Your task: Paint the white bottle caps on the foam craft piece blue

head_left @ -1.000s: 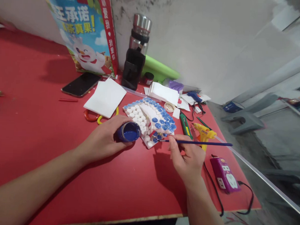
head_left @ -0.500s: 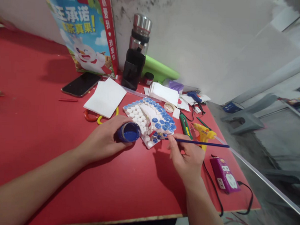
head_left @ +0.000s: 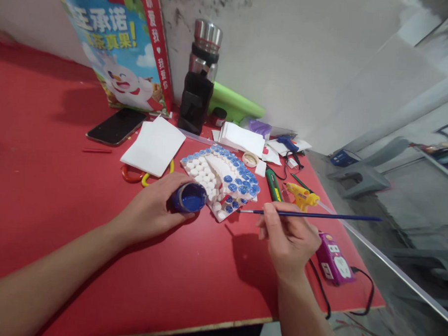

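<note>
My left hand (head_left: pixel 159 205) is closed around a small jar of blue paint (head_left: pixel 191 200), its open mouth tilted toward me. In my right hand (head_left: pixel 290 235) I pinch a thin dark-blue paintbrush (head_left: pixel 318 215), held nearly level with its tip pointing left. The tip hovers at the lower right edge of a fan-shaped craft piece (head_left: pixel 199 172); whether it touches I cannot tell. White round pieces cover the left part of the craft. Blue-painted rounds run along its top and right side, with a few more near the bottom corner.
Behind the craft are white paper sheets (head_left: pixel 154 145), a tape roll (head_left: pixel 250 159) and a tall bottle (head_left: pixel 200 83). To the right lie a green utility knife (head_left: pixel 273 185), a yellow glue gun (head_left: pixel 301 195) and a purple power box (head_left: pixel 335 259) with cables. A phone (head_left: pixel 117 126) lies left.
My right hand has moved right, drawing the brush tip off the blue rounds to the craft's lower right edge. The brush now lies more level. My left hand keeps the jar nearly in place.
</note>
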{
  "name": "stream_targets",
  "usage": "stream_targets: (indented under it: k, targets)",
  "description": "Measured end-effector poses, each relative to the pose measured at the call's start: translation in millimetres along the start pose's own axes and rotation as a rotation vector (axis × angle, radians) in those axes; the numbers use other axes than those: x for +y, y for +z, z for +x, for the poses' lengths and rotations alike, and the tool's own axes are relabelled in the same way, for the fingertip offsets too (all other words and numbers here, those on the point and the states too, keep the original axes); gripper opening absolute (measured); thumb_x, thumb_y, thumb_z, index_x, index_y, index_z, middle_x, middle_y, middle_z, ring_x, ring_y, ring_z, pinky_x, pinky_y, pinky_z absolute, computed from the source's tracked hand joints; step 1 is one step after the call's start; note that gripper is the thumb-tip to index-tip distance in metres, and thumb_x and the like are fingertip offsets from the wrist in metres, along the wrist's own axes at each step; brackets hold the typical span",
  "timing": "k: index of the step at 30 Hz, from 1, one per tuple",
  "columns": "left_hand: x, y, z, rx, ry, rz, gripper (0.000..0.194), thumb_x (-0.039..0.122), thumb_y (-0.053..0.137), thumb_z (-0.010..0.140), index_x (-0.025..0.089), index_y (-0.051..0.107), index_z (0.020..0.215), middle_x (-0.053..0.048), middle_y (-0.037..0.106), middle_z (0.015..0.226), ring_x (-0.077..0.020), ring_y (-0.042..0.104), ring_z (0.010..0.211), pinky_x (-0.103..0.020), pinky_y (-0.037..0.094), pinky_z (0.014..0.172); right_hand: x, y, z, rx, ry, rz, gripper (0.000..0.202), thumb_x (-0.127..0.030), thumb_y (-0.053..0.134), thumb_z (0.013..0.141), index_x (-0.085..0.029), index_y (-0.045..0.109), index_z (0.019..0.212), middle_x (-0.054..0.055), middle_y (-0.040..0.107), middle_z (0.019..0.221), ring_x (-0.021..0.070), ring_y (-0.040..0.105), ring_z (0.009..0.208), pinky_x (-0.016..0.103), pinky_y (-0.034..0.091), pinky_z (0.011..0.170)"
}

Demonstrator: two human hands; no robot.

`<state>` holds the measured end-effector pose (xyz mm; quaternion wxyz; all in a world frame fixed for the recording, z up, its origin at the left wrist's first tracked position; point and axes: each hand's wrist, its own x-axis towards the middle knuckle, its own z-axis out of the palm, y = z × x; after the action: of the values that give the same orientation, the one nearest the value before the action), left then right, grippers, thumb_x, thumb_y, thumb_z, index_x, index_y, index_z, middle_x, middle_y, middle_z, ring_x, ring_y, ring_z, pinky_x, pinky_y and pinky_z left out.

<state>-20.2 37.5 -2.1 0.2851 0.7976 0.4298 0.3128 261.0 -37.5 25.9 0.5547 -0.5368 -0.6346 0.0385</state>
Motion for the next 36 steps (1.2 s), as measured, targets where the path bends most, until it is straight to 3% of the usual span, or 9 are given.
stream_targets:
  k: [6, 10, 15, 18, 22, 25, 28, 29, 36]
  targets:
    - [-2, -0.8, 1, 0.024, 0.002, 0.022, 0.045, 0.043, 0.078, 0.091, 0.027, 0.068, 0.132, -0.010, 0.075, 0.131, -0.0352, 0.072, 0.118, -0.050, 0.060, 0.101, -1, -9, 7, 0.114, 0.277, 0.444, 0.023, -0.034, 0.070, 0.103, -0.021, 0.068, 0.083, -0.004, 0.062, 0.056, 0.0093, 0.049, 0.032, 0.020, 0.033, 0.028]
    - [-3, -0.4, 1, 0.041, 0.001, 0.021, 0.047, 0.045, 0.078, 0.091, 0.026, 0.067, 0.132, -0.011, 0.074, 0.131, -0.0365, 0.072, 0.119, -0.053, 0.058, 0.103, -9, -14, 2, 0.098, 0.390, 0.618, 0.025, -0.032, 0.072, 0.101, -0.019, 0.069, 0.080, -0.004, 0.064, 0.057, 0.0077, 0.048, 0.029, 0.016, 0.032, 0.026]
    - [-5, 1.6, 0, 0.064, -0.026, 0.006, 0.049, 0.049, 0.079, 0.091, 0.028, 0.067, 0.133, -0.011, 0.075, 0.134, -0.0375, 0.072, 0.120, -0.053, 0.059, 0.101, -20, -10, -23, 0.045, 0.394, 0.663, 0.020, -0.031, 0.073, 0.103, -0.019, 0.075, 0.087, -0.003, 0.069, 0.060, 0.0079, 0.050, 0.029, 0.015, 0.037, 0.027]
    - [-7, 1.9, 1, 0.071, -0.036, 0.013, 0.048, 0.050, 0.079, 0.090, 0.028, 0.068, 0.131, -0.010, 0.076, 0.131, -0.0382, 0.073, 0.118, -0.051, 0.060, 0.098, -26, -4, -39, -0.098, 0.322, 0.685, 0.018, -0.026, 0.061, 0.111, -0.022, 0.077, 0.105, -0.001, 0.076, 0.070, 0.0087, 0.056, 0.033, 0.017, 0.043, 0.032]
    - [-6, 1.6, 2, 0.071, -0.027, 0.013, 0.047, 0.048, 0.079, 0.090, 0.026, 0.069, 0.130, -0.010, 0.077, 0.129, -0.0373, 0.073, 0.117, -0.050, 0.059, 0.100, -34, 0, -49, -0.364, -0.034, 0.436, 0.034, -0.015, 0.052, 0.112, -0.027, 0.072, 0.137, 0.008, 0.085, 0.111, 0.0131, 0.076, 0.063, 0.026, 0.065, 0.057]
    - [-5, 1.2, 2, 0.073, -0.035, 0.004, 0.048, 0.048, 0.078, 0.089, 0.025, 0.069, 0.130, -0.010, 0.076, 0.128, -0.0368, 0.073, 0.116, -0.050, 0.059, 0.101, -35, -1, -40, -0.258, -0.261, 0.222, 0.044, -0.012, 0.055, 0.108, -0.026, 0.063, 0.149, 0.015, 0.079, 0.136, 0.0221, 0.083, 0.095, 0.038, 0.071, 0.077]
    - [-5, 1.0, 1, 0.076, -0.037, -0.003, 0.049, 0.049, 0.078, 0.089, 0.024, 0.069, 0.130, -0.011, 0.076, 0.128, -0.0374, 0.072, 0.116, -0.050, 0.058, 0.100, -32, 1, -21, 0.089, -0.221, 0.039, 0.038, -0.009, 0.067, 0.101, -0.027, 0.062, 0.134, 0.012, 0.076, 0.131, 0.0273, 0.078, 0.117, 0.050, 0.067, 0.098]
    - [-5, 1.0, 1, 0.076, -0.039, -0.008, 0.050, 0.049, 0.078, 0.088, 0.025, 0.069, 0.131, -0.011, 0.075, 0.129, -0.0375, 0.072, 0.116, -0.051, 0.058, 0.100, -31, 3, -17, 0.120, -0.193, 0.008, 0.038, -0.012, 0.074, 0.098, -0.027, 0.058, 0.129, 0.012, 0.074, 0.133, 0.0288, 0.075, 0.124, 0.054, 0.063, 0.105]
    - [-2, -0.2, 1, 0.054, -0.029, -0.030, 0.045, 0.043, 0.078, 0.087, 0.025, 0.070, 0.127, -0.010, 0.076, 0.126, -0.0359, 0.072, 0.114, -0.049, 0.058, 0.100, -19, 31, -19, 0.033, 0.129, -0.198, 0.046, -0.048, 0.084, 0.095, -0.027, 0.046, 0.112, 0.019, 0.065, 0.139, 0.0375, 0.057, 0.149, 0.060, 0.050, 0.116]
